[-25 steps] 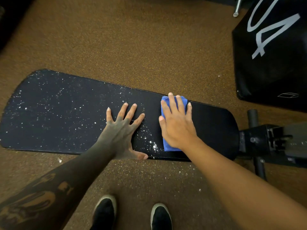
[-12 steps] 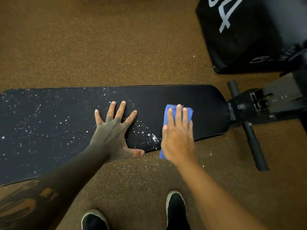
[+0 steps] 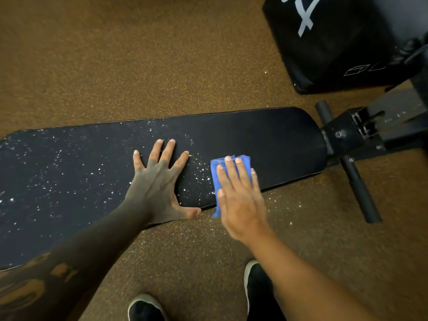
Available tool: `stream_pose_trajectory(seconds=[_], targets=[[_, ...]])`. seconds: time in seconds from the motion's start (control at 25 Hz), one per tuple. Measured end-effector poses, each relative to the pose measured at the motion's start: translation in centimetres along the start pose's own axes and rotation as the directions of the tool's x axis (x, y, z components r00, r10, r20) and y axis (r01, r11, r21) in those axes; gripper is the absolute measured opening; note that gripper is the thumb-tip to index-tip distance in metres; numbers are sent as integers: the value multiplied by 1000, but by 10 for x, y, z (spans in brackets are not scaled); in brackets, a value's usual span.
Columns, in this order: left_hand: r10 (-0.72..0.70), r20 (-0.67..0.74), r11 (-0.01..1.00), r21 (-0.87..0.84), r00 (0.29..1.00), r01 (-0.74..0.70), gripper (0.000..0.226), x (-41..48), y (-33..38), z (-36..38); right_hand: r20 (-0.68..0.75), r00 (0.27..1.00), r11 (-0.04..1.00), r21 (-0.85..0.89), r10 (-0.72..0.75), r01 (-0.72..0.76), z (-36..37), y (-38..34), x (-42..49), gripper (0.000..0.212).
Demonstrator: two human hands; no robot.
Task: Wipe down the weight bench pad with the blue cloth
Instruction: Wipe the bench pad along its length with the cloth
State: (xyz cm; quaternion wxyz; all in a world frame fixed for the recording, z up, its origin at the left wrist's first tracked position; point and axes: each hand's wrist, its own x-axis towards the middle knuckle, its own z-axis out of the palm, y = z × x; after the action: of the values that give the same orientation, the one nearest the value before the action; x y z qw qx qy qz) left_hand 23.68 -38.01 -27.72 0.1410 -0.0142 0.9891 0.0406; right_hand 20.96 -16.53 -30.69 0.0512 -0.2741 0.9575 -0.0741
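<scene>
A long black bench pad (image 3: 266, 140) runs across the view from left to right. White specks cover its left and middle parts, while the right end looks clean. My left hand (image 3: 157, 181) lies flat on the pad with fingers spread, thumb at the near edge. Just to its right, my right hand (image 3: 238, 195) presses a folded blue cloth (image 3: 216, 177) onto the pad's near edge. The cloth's lower corner hangs past that edge. Most of the cloth is hidden under my palm and fingers.
The bench's black metal frame (image 3: 352, 133) and a crossbar (image 3: 356, 188) stick out at the pad's right end. A large black padded box (image 3: 335, 42) with white markings stands at the back right. Brown speckled floor (image 3: 115, 54) surrounds everything. My two black shoes (image 3: 257, 290) show at the bottom.
My right hand has drawn the cloth from the pad's far edge toward the near edge, and the cloth now overhangs it. My left hand has stayed flat on the pad. The view has shifted.
</scene>
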Motion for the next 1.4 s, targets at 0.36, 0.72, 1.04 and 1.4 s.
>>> stream_pose_trajectory(seconds=[0.36,0.72,1.04,1.4], targets=[[3,22,1000,13,1000,-3,142,-3,-8,3,-17,1000,1000,-13,17,-17,-1,4,12,55],[-27,19,1000,5,999,26,143,-8,-13,6,1,996,995,-36,89,-89,-11,2,38,56],[-51,17,999,13,999,51,141,-14,-15,6,19,994,994,-11,106,-105,-10,-11,40,57],[-69,-4,997,20,998,69,140,-21,-24,8,52,994,995,-17,100,-99,-12,-18,61,56]])
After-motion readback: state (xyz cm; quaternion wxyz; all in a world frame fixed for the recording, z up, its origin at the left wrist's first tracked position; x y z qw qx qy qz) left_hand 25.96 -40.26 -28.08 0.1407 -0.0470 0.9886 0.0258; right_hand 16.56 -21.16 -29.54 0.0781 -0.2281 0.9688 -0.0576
